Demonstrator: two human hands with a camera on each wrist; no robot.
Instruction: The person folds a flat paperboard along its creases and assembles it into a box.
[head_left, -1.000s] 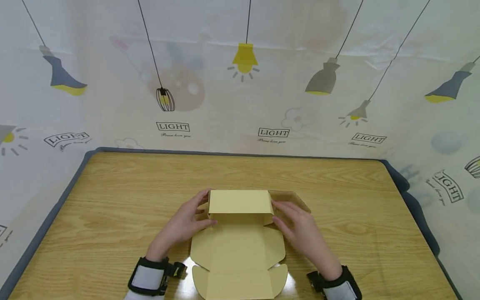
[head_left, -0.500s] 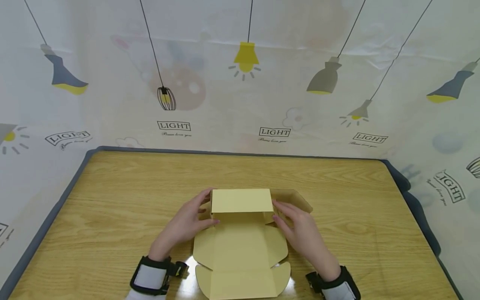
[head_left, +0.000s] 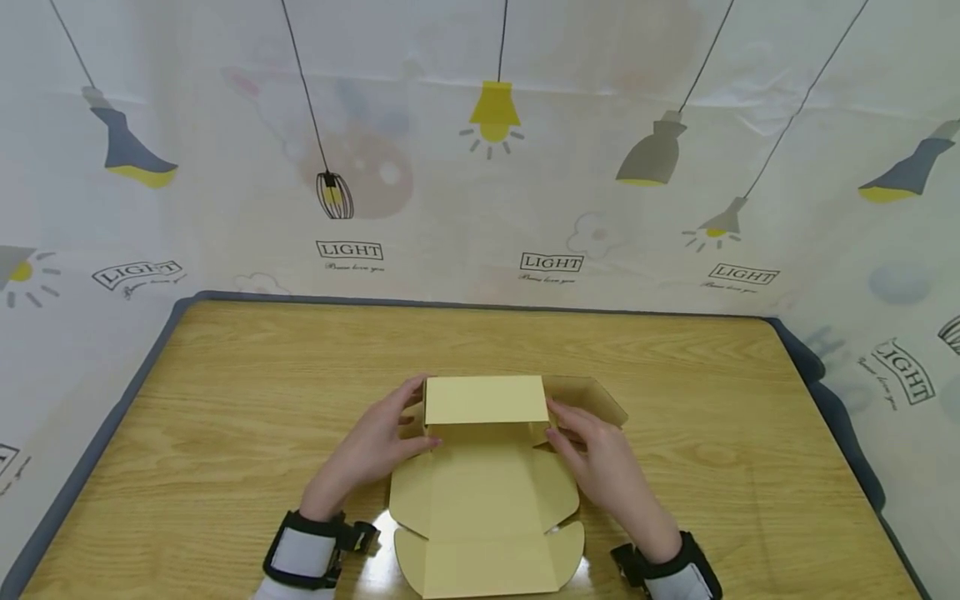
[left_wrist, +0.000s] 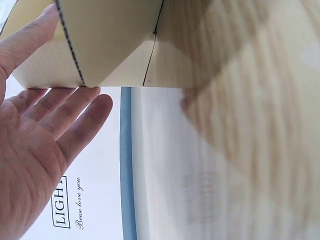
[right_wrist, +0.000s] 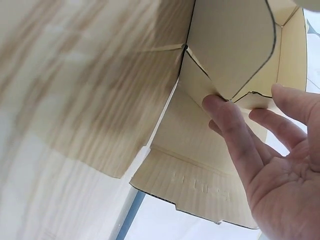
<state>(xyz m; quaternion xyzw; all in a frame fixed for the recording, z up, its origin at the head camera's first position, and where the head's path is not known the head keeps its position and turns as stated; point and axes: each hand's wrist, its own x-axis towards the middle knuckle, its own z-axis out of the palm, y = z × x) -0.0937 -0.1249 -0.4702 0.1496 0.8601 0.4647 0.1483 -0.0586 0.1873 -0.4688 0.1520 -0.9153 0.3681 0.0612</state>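
Note:
A yellow-tan cardboard box [head_left: 483, 483], partly folded, lies in front of me. Its far end stands up, with a folded-over top panel [head_left: 486, 400]; the near part is spread flat. At the left side of the raised end, my left hand [head_left: 371, 446] holds the box, thumb at the front and fingers behind. My right hand [head_left: 603, 458] grips the right side of that end, thumb and fingertips at the panel edge. In the right wrist view, fingers [right_wrist: 232, 122] touch a side flap's lower edge. A side flap [head_left: 592, 396] sticks out beyond the right hand.
The box rests on a wood-grain table [head_left: 262, 375] with a dark blue-grey border [head_left: 465, 304]. A white curtain [head_left: 450, 217] printed with lamps and lettering surrounds the back and sides. Each wrist wears a black strap [head_left: 303, 550] with a small camera.
Hands and box shift very slightly right in the head view, as the whole view drifts a little. The hold on the box stays the same.

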